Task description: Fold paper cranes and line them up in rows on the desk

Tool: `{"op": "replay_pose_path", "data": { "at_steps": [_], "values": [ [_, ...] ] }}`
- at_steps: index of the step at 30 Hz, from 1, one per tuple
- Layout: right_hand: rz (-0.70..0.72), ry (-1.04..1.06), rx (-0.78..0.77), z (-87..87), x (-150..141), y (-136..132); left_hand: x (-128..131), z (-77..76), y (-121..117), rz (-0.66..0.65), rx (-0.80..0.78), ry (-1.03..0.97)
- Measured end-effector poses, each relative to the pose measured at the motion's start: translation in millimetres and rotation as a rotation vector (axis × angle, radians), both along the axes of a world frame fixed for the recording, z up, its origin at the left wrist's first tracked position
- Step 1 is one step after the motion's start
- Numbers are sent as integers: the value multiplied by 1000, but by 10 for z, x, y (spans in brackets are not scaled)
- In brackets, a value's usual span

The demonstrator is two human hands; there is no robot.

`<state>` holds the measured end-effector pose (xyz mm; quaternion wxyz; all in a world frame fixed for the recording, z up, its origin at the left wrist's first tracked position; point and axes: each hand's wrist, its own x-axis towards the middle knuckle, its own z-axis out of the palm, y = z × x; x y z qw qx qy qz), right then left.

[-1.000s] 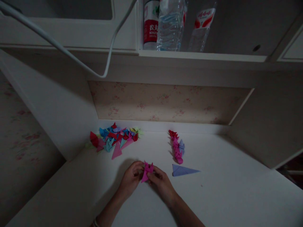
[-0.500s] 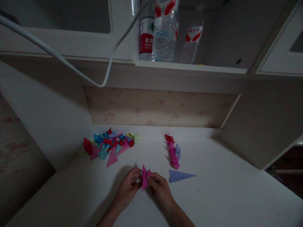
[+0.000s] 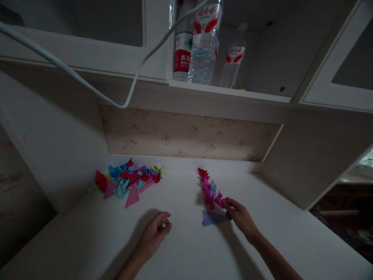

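Observation:
My right hand (image 3: 239,217) pinches a small pink paper crane (image 3: 220,199), folded origami style, at the lower right end of a row of red and pink folded paper pieces (image 3: 207,189). The crane appears to touch that row. Against the row's right side sits a lilac folded piece (image 3: 213,187). Under my right fingers lies a flat blue-violet paper triangle (image 3: 212,218), its pointed end partly covered. My left hand (image 3: 155,231) hovers over the white tabletop with nothing in it, fingers loosely curled and thumb apart from the index finger.
A heap of multicoloured folded papers (image 3: 132,179) lies at the back left of the white table (image 3: 180,249). Overhead, plastic bottles (image 3: 204,58) stand in an open cabinet, and a white cable (image 3: 96,91) hangs across the front. Side panels enclose the table left and right.
My right hand has carried the pink crane rightward to the row's end. My left hand has let go of it and stays at left. The view has shifted slightly.

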<state>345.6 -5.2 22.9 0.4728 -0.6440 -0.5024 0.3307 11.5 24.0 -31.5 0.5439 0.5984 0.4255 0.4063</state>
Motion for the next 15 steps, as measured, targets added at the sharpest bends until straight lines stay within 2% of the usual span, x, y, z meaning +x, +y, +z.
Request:
{"op": "replay_pose_path", "data": {
  "at_steps": [3, 7, 15],
  "values": [
    [-24, -143, -68, -114, 263, 65, -1, 4, -2, -1, -8, 11],
    [29, -287, -96, -209, 460, 145, -1, -4, 0, -2, 5, 28],
    [100, -380, -71, -276, 421, 266, -3, -1, -5, 1, 12, 49]
  ]
}}
